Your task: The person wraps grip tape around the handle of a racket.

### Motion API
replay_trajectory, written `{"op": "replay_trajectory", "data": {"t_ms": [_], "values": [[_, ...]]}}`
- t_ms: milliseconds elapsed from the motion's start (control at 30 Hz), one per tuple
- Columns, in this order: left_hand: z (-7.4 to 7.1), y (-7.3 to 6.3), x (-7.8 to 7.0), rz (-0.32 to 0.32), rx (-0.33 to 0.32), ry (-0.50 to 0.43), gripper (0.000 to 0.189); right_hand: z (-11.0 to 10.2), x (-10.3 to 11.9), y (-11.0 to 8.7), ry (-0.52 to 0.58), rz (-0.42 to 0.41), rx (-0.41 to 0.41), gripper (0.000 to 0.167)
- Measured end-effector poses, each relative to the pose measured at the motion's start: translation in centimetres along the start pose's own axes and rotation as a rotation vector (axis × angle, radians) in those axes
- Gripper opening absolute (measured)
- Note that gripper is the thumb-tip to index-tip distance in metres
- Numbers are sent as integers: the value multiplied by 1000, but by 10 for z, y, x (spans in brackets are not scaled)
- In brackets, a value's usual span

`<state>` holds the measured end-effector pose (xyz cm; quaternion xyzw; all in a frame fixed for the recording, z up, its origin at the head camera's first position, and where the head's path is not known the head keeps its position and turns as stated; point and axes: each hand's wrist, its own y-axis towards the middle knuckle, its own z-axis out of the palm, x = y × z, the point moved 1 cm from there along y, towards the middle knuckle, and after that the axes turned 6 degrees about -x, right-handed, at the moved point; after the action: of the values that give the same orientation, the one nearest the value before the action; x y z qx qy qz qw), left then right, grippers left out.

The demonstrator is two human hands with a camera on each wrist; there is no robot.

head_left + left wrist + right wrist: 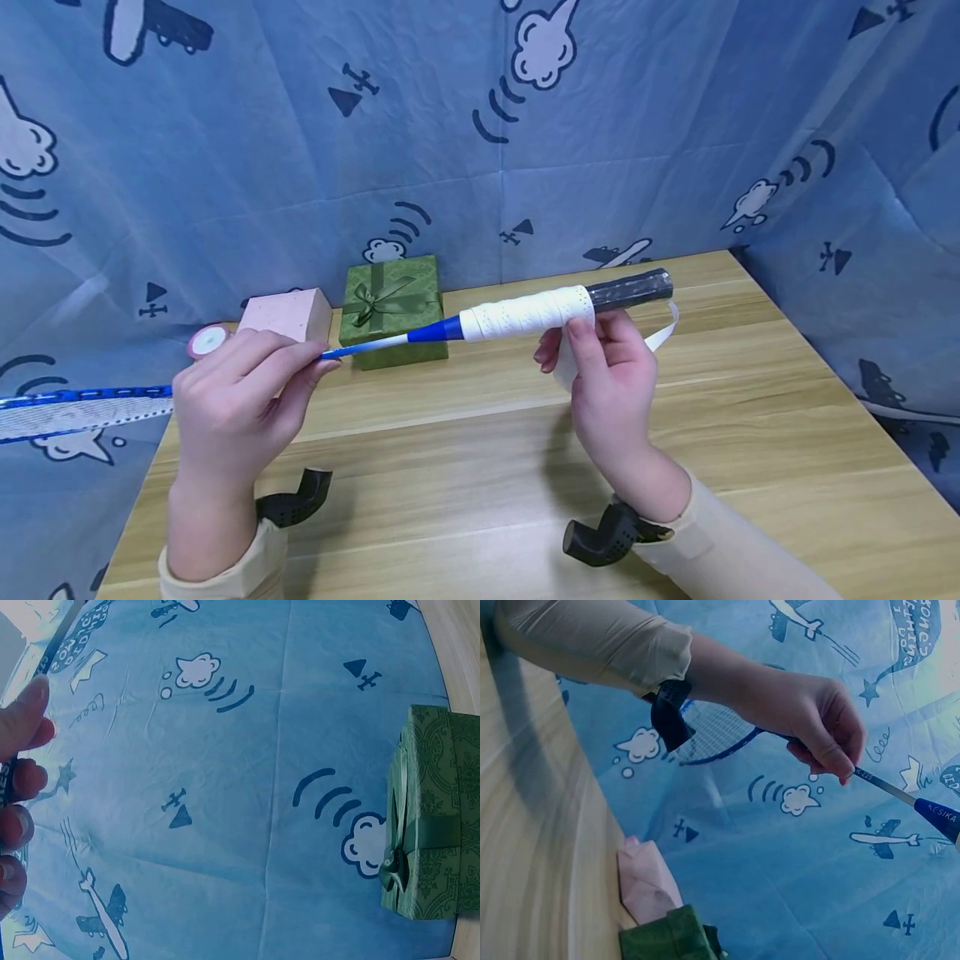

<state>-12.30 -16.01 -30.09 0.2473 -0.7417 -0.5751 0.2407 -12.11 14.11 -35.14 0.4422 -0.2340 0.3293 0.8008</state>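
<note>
A badminton racket is held slantwise above the table, its strung head at the left and its handle at the right. My left hand grips the thin blue shaft, as the right wrist view also shows. White perforated grip tape wraps the handle's front part; the dark butt end is bare. Just under the tape's last turn, my right hand pinches the tape between thumb and fingers. A loose tape tail loops out behind this hand. At the left wrist view's edge, my left fingers curl round the shaft.
Toward the back of the wooden table stand a green gift box with a bow, a pink box and a small pink-rimmed roll. A blue printed cloth hangs behind. Both wrists wear black mounts.
</note>
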Motion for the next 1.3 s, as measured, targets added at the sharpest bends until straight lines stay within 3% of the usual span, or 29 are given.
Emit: {"op": "replay_trajectory", "data": {"t_ms": [233, 600, 833, 1100, 1300], "values": [[1, 0, -1, -1, -24, 7, 41, -2, 2, 0, -89, 0, -37, 11], [2, 0, -2, 11, -49, -46, 43, -5, 5, 0, -139, -21, -9, 7], [3, -1, -1, 8, -36, -60, 43, -4, 5, -1, -64, -15, 6, 8], [3, 2, -1, -25, 23, -63, 42, -4, 6, -1, 18, -2, -21, 11], [3, 0, -4, -38, -63, -14, 44, -3, 4, -3, -11, 34, -23, 4]]}}
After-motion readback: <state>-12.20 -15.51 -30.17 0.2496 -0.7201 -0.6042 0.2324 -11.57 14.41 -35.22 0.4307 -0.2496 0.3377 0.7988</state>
